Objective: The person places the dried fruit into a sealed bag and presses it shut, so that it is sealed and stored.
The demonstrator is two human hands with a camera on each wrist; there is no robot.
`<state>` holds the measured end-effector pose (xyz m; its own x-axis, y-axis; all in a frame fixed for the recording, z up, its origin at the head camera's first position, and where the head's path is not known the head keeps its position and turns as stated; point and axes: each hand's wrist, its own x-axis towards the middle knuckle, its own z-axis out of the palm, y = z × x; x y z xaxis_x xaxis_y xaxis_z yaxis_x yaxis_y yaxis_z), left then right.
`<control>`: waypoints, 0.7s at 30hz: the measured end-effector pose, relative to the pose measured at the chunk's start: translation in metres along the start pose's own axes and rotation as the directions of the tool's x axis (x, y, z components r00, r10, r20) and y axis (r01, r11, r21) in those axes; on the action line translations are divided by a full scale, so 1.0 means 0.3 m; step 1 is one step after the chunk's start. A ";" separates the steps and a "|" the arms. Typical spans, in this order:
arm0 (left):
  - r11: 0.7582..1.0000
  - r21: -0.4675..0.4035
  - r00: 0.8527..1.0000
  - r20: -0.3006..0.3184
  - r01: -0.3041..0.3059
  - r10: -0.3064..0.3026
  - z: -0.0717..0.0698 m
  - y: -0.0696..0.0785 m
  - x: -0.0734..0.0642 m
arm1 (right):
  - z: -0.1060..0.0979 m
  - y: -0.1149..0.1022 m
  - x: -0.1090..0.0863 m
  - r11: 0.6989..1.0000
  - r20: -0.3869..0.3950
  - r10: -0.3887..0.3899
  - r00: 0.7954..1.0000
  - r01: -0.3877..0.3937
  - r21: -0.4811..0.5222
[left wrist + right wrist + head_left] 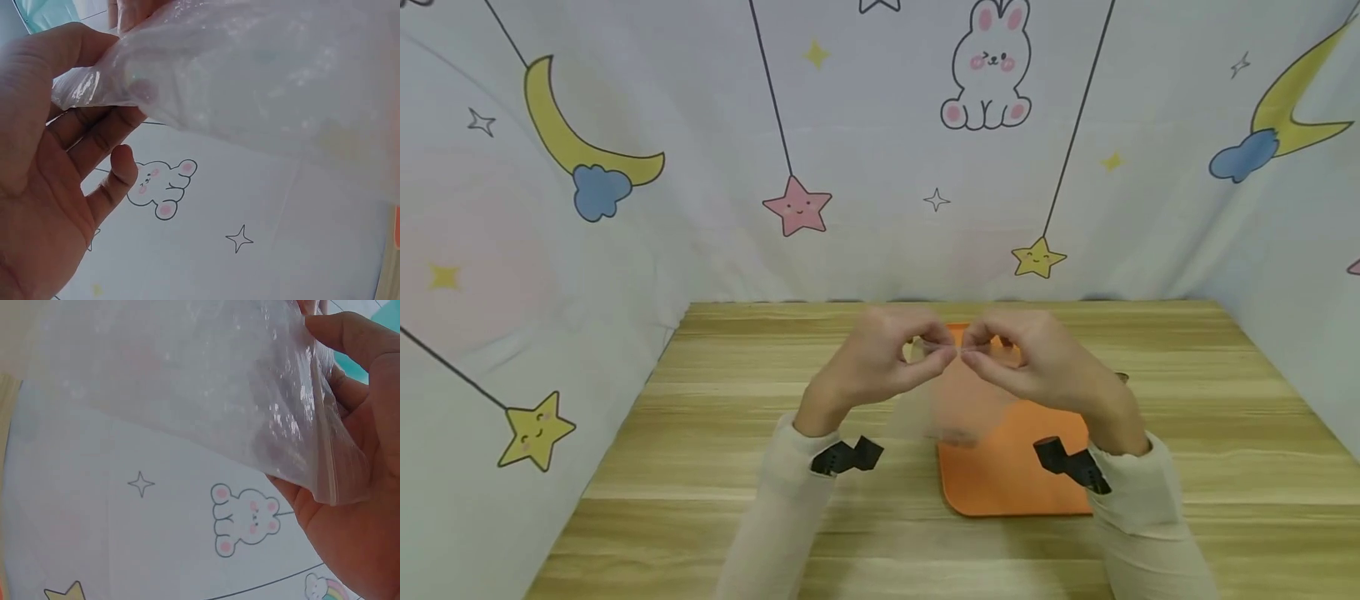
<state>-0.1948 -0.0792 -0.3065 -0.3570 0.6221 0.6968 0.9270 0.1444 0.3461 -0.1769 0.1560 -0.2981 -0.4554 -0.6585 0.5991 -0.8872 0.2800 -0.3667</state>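
Note:
A clear plastic bag (919, 412) hangs between my two hands above the table. My left hand (883, 354) pinches its upper edge between thumb and fingers. The right hand (1048, 354) pinches the same edge close beside it, the fingertips of both hands nearly meeting. In the left wrist view the thin, crinkled bag (250, 81) spreads out from the left hand (56, 156). A ridged strip like a zip seal (328, 444) runs along the bag near the right hand (356, 487) in the right wrist view. I cannot make out any contents.
Below the hands, an orange tray (1015, 479) lies on the wooden table (700, 467), partly hidden by the bag and right arm. A small dark object (1122, 377) peeks out behind the right wrist. A printed white curtain (880, 242) surrounds the table's back and sides.

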 end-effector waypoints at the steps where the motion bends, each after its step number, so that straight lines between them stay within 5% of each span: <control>1: 1.000 -0.001 1.000 0.003 0.003 -0.003 0.003 0.000 0.001 | 0.002 0.000 0.002 1.000 0.001 -0.007 1.000 0.007 -0.008; 6: 0.998 -0.044 0.999 0.016 0.051 -0.051 -0.009 0.000 -0.003 | 0.010 0.009 0.003 0.998 -0.016 -0.042 0.999 0.041 -0.047; 11: 0.994 -0.045 0.995 -0.009 0.095 -0.096 -0.039 0.000 -0.018 | -0.002 0.008 -0.004 1.000 -0.007 0.003 1.000 -0.004 -0.016; 21: 0.998 0.041 0.999 0.018 -0.036 0.035 -0.018 0.003 -0.002 | 0.009 -0.003 0.000 0.997 0.025 0.070 0.997 -0.069 -0.023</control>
<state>-0.1944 -0.0837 -0.3034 -0.3222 0.6405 0.6971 0.9432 0.1538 0.2946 -0.1759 0.1538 -0.2997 -0.5140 -0.6551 0.5538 -0.8551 0.3406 -0.3908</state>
